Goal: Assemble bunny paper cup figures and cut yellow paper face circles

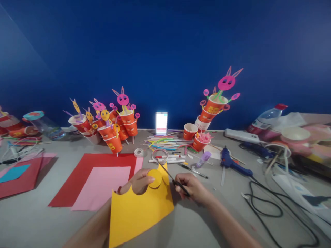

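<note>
My left hand [139, 181] pinches a yellow paper sheet [137, 212] near its top edge, where a round disc shape [155, 178] is partly cut out. My right hand [192, 187] is closed on black-handled scissors [172, 179], whose blades reach up and left along the disc's right side. Both hands hover low over the grey table [33, 217], just in front of me.
Red paper [85, 165] with a pink sheet [103, 186] on it lies left of my hands. Orange paper cups with bunny cut-outs [116, 127] stand behind, another stack [214, 106] at the right. A blue glue gun [231, 162], straws, markers, tape roll [139, 152] and black cable [269, 206] lie around.
</note>
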A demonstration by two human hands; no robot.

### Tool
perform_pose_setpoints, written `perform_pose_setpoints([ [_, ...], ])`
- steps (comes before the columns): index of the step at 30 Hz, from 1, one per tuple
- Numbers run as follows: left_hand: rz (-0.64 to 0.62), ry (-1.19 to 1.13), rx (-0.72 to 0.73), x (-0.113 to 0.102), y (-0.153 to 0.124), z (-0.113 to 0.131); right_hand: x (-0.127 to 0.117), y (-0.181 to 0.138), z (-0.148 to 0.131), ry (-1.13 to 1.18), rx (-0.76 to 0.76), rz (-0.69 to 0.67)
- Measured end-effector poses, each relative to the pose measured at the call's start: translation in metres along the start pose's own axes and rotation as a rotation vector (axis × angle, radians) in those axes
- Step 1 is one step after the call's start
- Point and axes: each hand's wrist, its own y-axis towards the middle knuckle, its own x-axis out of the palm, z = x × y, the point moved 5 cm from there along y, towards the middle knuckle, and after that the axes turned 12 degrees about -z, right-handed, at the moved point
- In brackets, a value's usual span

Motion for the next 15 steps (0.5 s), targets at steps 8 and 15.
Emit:
perform_pose_setpoints([
  [8,-0.006,0.032,0.048,-0.015,0.017,-0.009,-0.013,0.002,-0.001,0.054,-0.155,0.178],
  [15,0.096,0.107,0.08,-0.027,0.017,-0.02,-0.032,0.006,0.011,-0.098,-0.173,0.479],
])
